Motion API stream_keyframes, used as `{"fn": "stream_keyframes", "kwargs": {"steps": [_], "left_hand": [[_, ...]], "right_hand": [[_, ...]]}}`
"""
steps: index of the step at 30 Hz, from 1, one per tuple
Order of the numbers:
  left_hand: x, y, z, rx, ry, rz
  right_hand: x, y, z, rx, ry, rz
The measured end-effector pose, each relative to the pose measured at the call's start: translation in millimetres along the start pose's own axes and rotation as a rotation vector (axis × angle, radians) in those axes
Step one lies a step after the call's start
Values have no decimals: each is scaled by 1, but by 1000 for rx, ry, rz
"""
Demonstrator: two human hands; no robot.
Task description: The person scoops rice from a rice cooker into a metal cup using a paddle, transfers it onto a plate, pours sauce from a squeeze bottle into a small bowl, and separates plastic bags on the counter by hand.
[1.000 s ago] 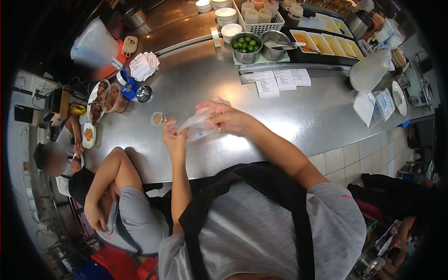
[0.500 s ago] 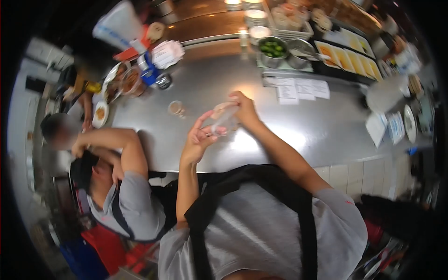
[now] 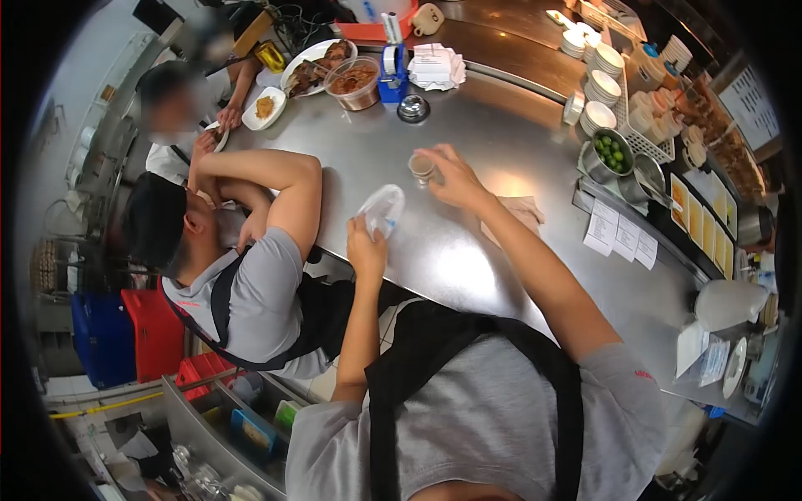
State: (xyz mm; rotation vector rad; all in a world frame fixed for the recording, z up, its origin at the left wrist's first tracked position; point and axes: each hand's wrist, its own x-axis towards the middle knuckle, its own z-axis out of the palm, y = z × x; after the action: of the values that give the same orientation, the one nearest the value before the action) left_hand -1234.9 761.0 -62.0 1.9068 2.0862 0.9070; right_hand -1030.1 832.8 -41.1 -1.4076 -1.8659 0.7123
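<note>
Clear plastic bag (image 3: 384, 207) pinched in your left hand (image 3: 366, 246), above the near edge of the steel counter (image 3: 355, 159), right hand (image 3: 455, 178) outstretched, fingertips (image 3: 428, 154) at a small cup (image 3: 420, 168), grip unclear

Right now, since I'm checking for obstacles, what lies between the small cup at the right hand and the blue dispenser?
In the head view, a domed metal bell lies between the small cup and the blue dispenser.

1. From my end, the printed slips (image 3: 618, 232) are unreadable — lettering too small.
2. I see the left hand (image 3: 368, 252) hiding the lower end of the plastic bag (image 3: 383, 209).
3. The top edge cuts off the red tray (image 3: 357, 32).
</note>
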Motion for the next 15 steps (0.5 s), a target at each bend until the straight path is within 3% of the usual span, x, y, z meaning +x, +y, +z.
{"fn": "stream_keyframes", "kwargs": {"steps": [1, 2, 4, 7, 11, 13, 15], "left_hand": [[3, -7, -3, 2, 5, -15], [7, -12, -5, 8, -1, -7], [15, -19, -6, 18, 3, -26], [22, -17, 3, 71, -101, -65], [19, 14, 20, 78, -230, -6], [13, 30, 30, -17, -334, 135], [10, 38, 42, -137, -402, 168]], "right_hand": [[14, 5, 7, -276, 68, -138], [26, 12, 13, -272, 50, -146], [39, 26, 20, -193, -239, -74], [29, 48, 16, -161, -195, -63], [-8, -7, -29, -55, -148, -172], [-23, -32, -35, 191, -360, -106], [-35, -30, -25, 183, -340, -90]]}}
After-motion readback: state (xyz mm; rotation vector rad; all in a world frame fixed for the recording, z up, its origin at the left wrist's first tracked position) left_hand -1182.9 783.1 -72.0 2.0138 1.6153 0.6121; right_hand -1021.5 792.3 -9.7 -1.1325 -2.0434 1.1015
